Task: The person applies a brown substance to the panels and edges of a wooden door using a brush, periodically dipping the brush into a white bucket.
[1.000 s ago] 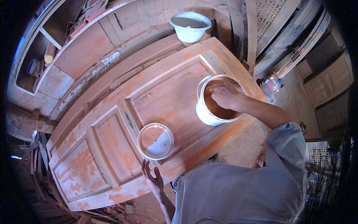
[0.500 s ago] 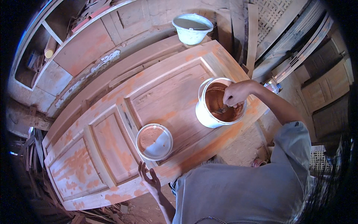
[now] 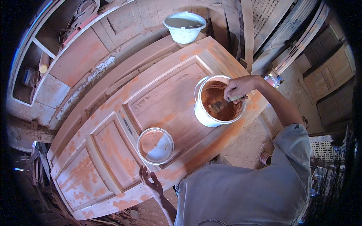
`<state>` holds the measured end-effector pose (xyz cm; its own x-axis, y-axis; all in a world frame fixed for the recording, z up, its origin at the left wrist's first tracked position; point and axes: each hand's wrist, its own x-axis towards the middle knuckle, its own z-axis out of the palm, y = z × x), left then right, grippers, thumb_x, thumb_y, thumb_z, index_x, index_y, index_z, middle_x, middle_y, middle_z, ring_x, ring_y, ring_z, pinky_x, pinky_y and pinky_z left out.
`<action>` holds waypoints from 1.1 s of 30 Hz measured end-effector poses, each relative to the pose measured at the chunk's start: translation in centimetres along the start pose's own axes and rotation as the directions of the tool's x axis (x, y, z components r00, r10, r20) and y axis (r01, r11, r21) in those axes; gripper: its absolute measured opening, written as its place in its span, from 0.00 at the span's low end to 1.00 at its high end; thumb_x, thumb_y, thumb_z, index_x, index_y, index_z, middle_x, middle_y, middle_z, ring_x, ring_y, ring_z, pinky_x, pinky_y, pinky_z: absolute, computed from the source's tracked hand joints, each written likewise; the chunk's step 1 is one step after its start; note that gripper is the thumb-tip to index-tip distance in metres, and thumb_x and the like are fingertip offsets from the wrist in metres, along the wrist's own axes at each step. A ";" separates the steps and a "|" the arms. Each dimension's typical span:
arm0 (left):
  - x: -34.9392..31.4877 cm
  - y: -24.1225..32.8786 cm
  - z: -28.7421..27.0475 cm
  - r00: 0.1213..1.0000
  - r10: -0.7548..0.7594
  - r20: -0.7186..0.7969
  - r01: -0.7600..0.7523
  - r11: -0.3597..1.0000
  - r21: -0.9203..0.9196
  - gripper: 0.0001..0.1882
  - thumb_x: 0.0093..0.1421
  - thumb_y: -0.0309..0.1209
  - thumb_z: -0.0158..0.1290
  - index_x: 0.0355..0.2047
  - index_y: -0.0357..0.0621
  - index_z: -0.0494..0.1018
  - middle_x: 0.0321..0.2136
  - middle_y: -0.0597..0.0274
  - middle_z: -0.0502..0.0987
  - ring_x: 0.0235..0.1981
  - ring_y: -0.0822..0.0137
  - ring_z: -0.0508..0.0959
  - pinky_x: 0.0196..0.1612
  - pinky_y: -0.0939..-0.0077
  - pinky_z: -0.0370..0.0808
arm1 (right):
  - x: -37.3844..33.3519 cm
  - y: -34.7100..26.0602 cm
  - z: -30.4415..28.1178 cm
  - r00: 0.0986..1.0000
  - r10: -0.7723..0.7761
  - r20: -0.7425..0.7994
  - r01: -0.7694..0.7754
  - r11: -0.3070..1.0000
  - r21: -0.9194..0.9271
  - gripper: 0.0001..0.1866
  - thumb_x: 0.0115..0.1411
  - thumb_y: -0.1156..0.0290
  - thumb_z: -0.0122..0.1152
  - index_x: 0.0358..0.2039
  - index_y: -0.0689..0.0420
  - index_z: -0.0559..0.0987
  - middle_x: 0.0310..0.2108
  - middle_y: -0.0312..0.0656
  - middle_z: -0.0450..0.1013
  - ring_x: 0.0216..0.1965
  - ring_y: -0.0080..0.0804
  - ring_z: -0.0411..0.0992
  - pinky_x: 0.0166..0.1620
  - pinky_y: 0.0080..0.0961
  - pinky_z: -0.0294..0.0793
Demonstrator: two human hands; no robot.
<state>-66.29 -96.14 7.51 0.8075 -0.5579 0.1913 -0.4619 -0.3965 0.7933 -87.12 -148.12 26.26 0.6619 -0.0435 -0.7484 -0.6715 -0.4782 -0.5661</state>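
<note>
My right hand (image 3: 238, 89) is closed around the pale handle of a putty knife (image 3: 217, 107). Its broad, smeared blade reaches into the reddish-brown paste inside a white bucket (image 3: 203, 115). That bucket stands on a panelled wooden door (image 3: 167, 98), which lies flat and has orange patches. Palm up and fingers apart, my left hand (image 3: 151, 182) is at the door's near edge and holds nothing. Just beyond it rests a round white lid (image 3: 156, 153), partly coated with orange paste.
A pale basin (image 3: 184, 32) stands at the far end of the door. Behind runs a dusty cabinet (image 3: 81, 56) with open shelves. Scrap wood (image 3: 37, 171) is piled at left, and planks (image 3: 247, 34) lean at the back right. A small can (image 3: 265, 158) sits below the door's right side.
My right hand has lifted slightly and turned, bringing the putty knife's handle and blade into sight. The whole view has shifted a little. My left hand stays by the door edge.
</note>
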 end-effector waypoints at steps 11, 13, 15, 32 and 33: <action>0.2 0.5 -0.1 1.000 -0.010 0.028 0.010 1.000 -0.001 0.19 0.68 0.32 0.50 0.57 0.37 0.69 0.61 0.43 0.68 0.59 0.46 0.71 0.52 0.56 0.74 | 0.9 0.6 2.6 0.831 -0.347 -0.435 0.134 0.883 -0.449 0.13 0.64 0.68 0.51 0.34 0.63 0.81 0.29 0.48 0.79 0.28 0.44 0.79 0.37 0.38 0.79; 0.4 0.7 0.0 0.999 -0.007 0.037 0.007 1.000 -0.001 0.19 0.68 0.32 0.50 0.57 0.37 0.69 0.61 0.44 0.68 0.59 0.46 0.71 0.52 0.56 0.74 | 1.8 -1.3 4.2 0.710 -0.241 -0.662 -0.256 0.787 -0.561 0.11 0.57 0.70 0.54 0.30 0.63 0.83 0.33 0.53 0.80 0.37 0.51 0.79 0.45 0.44 0.78; 0.6 0.7 0.2 0.999 0.017 0.043 -0.017 1.000 -0.005 0.20 0.68 0.31 0.50 0.57 0.37 0.69 0.60 0.44 0.68 0.59 0.46 0.71 0.52 0.55 0.75 | 2.9 -2.3 4.8 0.775 -0.208 -0.597 -0.287 0.725 -0.626 0.11 0.56 0.71 0.55 0.29 0.62 0.84 0.33 0.53 0.80 0.39 0.50 0.79 0.45 0.44 0.77; 1.1 0.0 0.3 0.999 0.005 0.044 -0.005 1.000 -0.008 0.19 0.67 0.29 0.50 0.57 0.36 0.69 0.61 0.44 0.69 0.58 0.47 0.72 0.51 0.57 0.75 | -0.1 -1.3 1.0 0.998 0.014 -0.055 -0.012 0.999 0.044 0.15 0.65 0.66 0.48 0.40 0.62 0.81 0.23 0.39 0.75 0.17 0.23 0.70 0.18 0.23 0.71; 1.5 0.4 0.5 0.998 0.023 0.053 -0.022 1.000 -0.011 0.19 0.67 0.28 0.50 0.57 0.36 0.69 0.61 0.44 0.68 0.58 0.47 0.72 0.51 0.57 0.75 | -0.3 -1.2 1.0 0.996 -0.001 -0.092 0.008 0.997 0.076 0.16 0.66 0.66 0.48 0.43 0.63 0.81 0.23 0.39 0.75 0.16 0.23 0.70 0.17 0.22 0.70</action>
<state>-65.47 -97.49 7.82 0.7763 -0.6045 0.1788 -0.4759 -0.3760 0.7950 -86.84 -146.59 26.84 0.6901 -0.1236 -0.7131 -0.6898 -0.4107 -0.5963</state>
